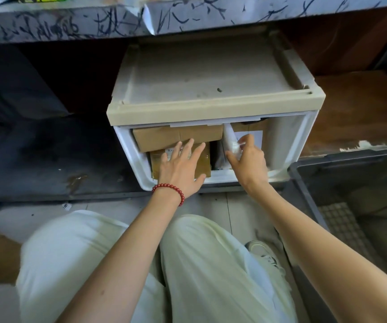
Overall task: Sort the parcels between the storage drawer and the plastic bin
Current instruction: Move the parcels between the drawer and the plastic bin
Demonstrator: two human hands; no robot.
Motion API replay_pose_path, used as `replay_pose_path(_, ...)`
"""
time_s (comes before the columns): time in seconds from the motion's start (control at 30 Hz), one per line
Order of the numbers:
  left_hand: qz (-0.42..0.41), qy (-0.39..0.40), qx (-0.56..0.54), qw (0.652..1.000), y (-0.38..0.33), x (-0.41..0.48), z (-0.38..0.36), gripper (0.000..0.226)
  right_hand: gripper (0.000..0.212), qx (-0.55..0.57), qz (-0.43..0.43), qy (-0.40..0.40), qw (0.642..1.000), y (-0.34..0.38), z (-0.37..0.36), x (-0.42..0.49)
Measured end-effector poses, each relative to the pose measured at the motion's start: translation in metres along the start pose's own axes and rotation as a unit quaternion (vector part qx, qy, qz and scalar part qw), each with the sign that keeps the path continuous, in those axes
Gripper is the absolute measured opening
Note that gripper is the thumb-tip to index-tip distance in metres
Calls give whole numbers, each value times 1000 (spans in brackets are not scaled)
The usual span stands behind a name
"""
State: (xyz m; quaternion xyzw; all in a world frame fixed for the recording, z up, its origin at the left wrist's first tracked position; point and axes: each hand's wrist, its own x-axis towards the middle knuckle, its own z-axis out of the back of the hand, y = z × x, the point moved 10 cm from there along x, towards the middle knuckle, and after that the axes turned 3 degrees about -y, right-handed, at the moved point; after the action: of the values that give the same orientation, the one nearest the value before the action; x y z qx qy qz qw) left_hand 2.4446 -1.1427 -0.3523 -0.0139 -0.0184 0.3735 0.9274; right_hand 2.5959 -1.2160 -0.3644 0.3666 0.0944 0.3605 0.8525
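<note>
Down at the left, a dark shelf recess [48, 94] runs beside the white storage drawer [127, 148], which stands pulled out from its beige-topped housing [211, 106] under a scribbled shelf edge [71, 26]. Inside the drawer's left half, a plain cardboard box [164, 136] lies toward the back, and a taped brown parcel [201, 164] sits just in front of it, nearer the person. The left hand [180, 166], with a red bead bracelet [168, 185] at the wrist, lies flat on that taped parcel. Its fingers are straight and spread, the tips reaching the front edge of the cardboard box, and it grasps nothing.

Next to the taped parcel is a dark item [218, 157], too shadowed to identify. Just right of it, a white wrapped parcel [229, 138] stands tilted in the drawer. The right hand [249, 162] has hold of it, thumb below and curled fingers [247, 138] over its upper side. Behind that hand, a labelled box [255, 134] rests against the back of the drawer's right half.

Farther right, the grey plastic bin [350, 158] stands on the floor [211, 206] just beside the drawer, its grid-patterned base showing.
</note>
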Motion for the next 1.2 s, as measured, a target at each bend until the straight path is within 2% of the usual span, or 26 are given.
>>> replay_pose_path(0.07, -1, 4, -1, 1000, 0, 2, -3, 77, 37, -1, -21, 4, 1000, -4, -4, 3)
replay_pose_path(0.33, -3, -14, -14, 1000, 11, 12, 1, 82, 12, -44, -14, -1, 999, -9, -1, 5)
replay_pose_path(0.67, 3, -11, -21, 1000, 6, 15, 0, 84, 15, -5, 11, -38, 999, -26, 25, -24)
replay_pose_path(0.77, 1, -18, -22, 1000, 3, 15, 1, 83, 17, -41, -8, -41, 998, -30, 32, -29)
replay_pose_path(0.93, -2, -16, -11, 1000, 0, 17, 1, 80, 36, -74, -1, 0, 997, -22, 17, -15)
replay_pose_path(1.07, 1, -8, -9, 1000, -2, 18, 4, 79, 15, -84, 19, -12, 996, -15, 20, -16)
replay_pose_path(1.2, 3, 3, -17, 1000, -2, 17, 3, 80, 14, -45, 39, -37, 998, -23, 39, -33)
